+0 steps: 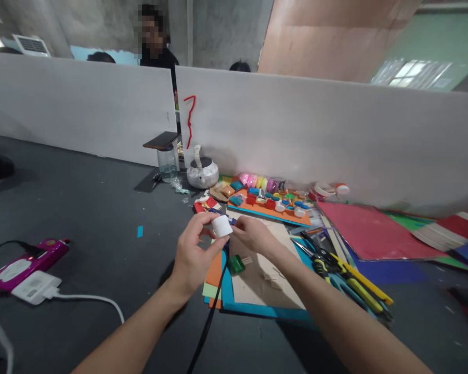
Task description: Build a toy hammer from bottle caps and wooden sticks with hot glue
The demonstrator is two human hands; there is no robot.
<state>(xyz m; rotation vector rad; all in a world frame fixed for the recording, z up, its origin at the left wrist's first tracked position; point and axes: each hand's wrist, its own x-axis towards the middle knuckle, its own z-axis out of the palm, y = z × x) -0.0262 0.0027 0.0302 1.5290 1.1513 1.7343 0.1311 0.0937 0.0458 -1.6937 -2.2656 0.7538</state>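
Note:
Pinched between the thumb and fingers of my left hand [193, 252] is a small white plastic cap [222, 227]. My right hand [253, 234] is closed just to its right, on what looks like a blue glue gun [232, 221]. Most of that tool is hidden by the hands. A black cord [208, 319] runs down from there toward the near table edge. Below the hands, a green bottle-cap-like piece [237, 264] and small wooden pieces [273, 279] lie on a beige board [257, 291], which rests on blue and orange sheets.
Pliers [315, 259] and a yellow-handled tool [361, 278] lie right of the board. Colourful clay packets and caps [269, 197] sit behind it. A silver pot [203, 173] and glass jar [167, 163] stand by the white partition [315, 130]. At left is a magenta power strip [49, 254].

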